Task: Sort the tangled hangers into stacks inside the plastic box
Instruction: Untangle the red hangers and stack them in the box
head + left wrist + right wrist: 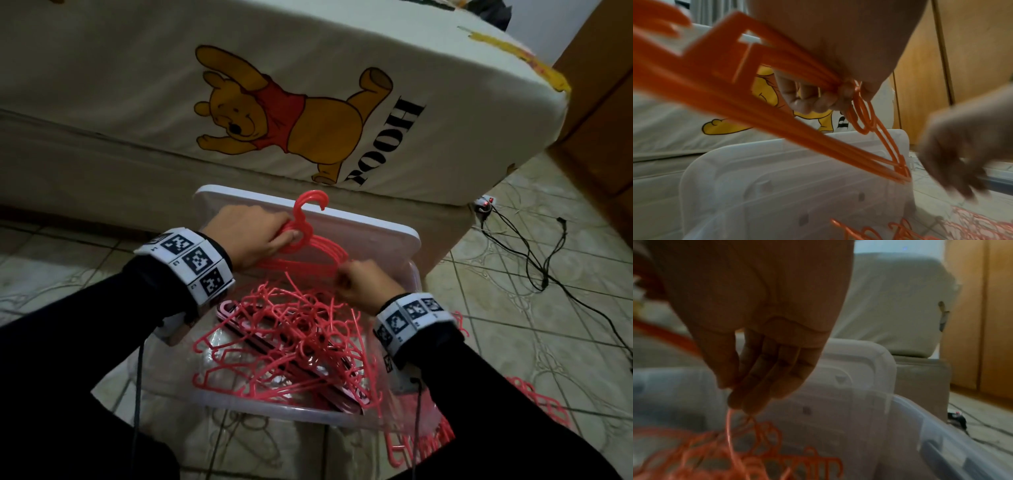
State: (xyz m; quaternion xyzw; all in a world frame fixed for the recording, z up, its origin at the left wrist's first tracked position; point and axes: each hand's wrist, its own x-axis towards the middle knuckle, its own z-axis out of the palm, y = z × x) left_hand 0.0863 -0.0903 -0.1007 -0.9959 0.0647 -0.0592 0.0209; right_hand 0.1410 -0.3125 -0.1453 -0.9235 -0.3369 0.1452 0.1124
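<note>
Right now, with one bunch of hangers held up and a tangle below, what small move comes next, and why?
Probably lift the right hand gently, to tease one hanger free. Its fingertips pinch a strand of the tangled hangers in the plastic box, while the left hand grips the aligned bunch by its necks.

Black long sleeves, banded wrists.
Each wristband is white with square black-and-white coded markers; thin black cables trail beneath.

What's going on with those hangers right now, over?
Left hand grips aligned bunch by the necks, above the box. Right hand pinches a hanger from the tangle. Tangle unsorted; lid propped behind, over.
</note>
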